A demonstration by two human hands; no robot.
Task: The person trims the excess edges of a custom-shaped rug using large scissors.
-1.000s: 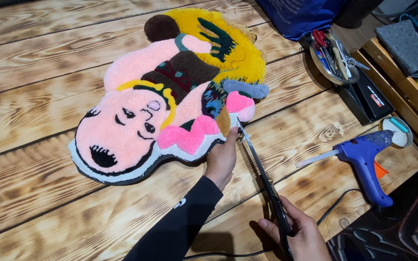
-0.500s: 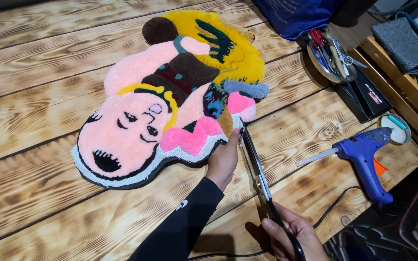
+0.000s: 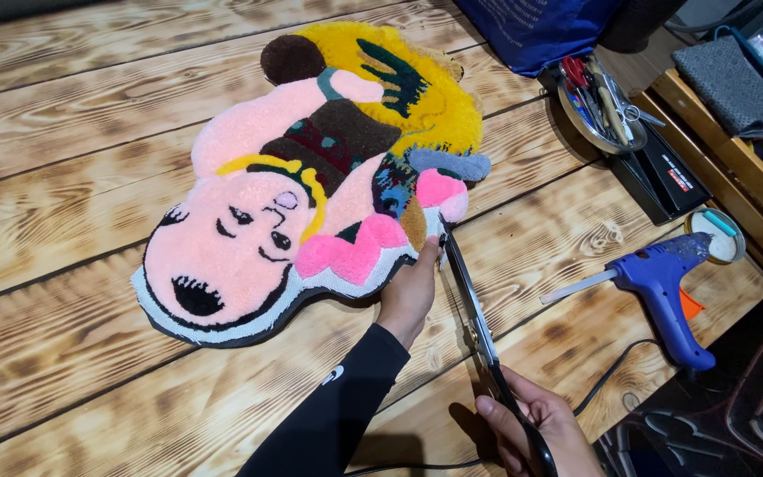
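A tufted rug shaped like a pink cartoon figure, with yellow, brown and black patches and a white border, lies flat on the burnt-wood table. My left hand, in a black sleeve, grips the rug's near edge by the pink heart patch. My right hand holds long black-handled scissors. Their blade tips touch the rug's edge just right of my left thumb.
A blue glue gun with a clear glue stick lies to the right, its cord trailing to the near edge. A metal bowl of tools sits on a black box. A small round tin, a blue bag and a wooden shelf are at the right.
The scissors have slid a little along the rug's edge and my right hand has dropped lower in view. My left hand keeps its grip.
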